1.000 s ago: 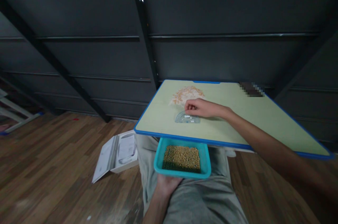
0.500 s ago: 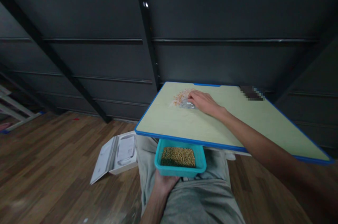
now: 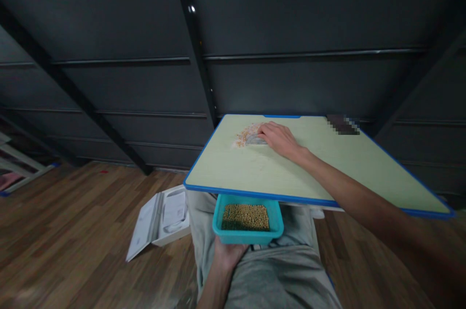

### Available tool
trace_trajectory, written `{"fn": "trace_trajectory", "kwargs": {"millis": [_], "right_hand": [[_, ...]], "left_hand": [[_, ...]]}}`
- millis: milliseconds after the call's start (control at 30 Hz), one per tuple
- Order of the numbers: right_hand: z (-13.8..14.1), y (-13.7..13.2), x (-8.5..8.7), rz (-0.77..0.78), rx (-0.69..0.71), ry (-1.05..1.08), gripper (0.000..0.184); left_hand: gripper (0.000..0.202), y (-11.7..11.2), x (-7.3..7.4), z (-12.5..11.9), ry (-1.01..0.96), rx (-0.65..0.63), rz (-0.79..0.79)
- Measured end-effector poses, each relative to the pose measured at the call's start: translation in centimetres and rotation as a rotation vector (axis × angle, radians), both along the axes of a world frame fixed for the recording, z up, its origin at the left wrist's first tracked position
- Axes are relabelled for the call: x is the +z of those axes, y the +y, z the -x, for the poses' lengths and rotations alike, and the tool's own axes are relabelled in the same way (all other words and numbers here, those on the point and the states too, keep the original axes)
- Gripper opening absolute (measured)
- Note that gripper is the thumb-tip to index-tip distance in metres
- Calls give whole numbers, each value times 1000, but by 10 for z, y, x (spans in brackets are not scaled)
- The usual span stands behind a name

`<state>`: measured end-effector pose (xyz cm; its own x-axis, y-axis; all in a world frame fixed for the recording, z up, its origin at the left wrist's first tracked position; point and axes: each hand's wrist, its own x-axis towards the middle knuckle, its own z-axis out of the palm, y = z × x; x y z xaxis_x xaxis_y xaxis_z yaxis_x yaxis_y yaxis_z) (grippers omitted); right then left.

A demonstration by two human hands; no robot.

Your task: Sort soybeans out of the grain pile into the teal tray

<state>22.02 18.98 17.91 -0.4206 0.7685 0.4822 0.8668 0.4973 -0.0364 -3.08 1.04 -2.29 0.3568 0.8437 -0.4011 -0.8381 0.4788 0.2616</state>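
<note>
On the pale tabletop (image 3: 233,168), my right hand (image 3: 278,138) is closed around a greyish, see-through-looking piece (image 3: 256,140) whose kind I cannot make out. That piece touches a small scattered heap of orange and whitish grains or crumbs (image 3: 241,137). Below the near edge of the table, my left hand (image 3: 228,253) grips a turquoise plastic tub (image 3: 243,239) from its near side, with the fingers hidden beneath it. Round tan beans (image 3: 251,217), like soybeans, cover the tub's bottom. The tub is level, over my lap.
A blue rim (image 3: 255,196) edges the table. At its far right lies a dark pixelated object (image 3: 342,124). An open white box (image 3: 171,217) stands on the wooden floor (image 3: 91,231) to the left. Behind the table rises a dark panelled wall (image 3: 291,13).
The grey piece under my right hand has tilted and shows as a narrower strip beside the grains. My left hand and the tub are nearly still; the view has shifted slightly.
</note>
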Motion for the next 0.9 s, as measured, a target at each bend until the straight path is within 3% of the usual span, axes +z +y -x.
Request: {"fn": "trace_trajectory", "kwargs": {"millis": [633,800,900], "right_hand": [[-9,-4,9,-50,-35,178,21],[-31,11,6,-72,-140,392,19],[-52,27,-5,-1,-191,627,24]], "left_hand": [[32,0,0,-1,-4,-12,31],[31,1,-3,0,-8,-17,33],[32,1,-3,0,-13,-33,2]]}}
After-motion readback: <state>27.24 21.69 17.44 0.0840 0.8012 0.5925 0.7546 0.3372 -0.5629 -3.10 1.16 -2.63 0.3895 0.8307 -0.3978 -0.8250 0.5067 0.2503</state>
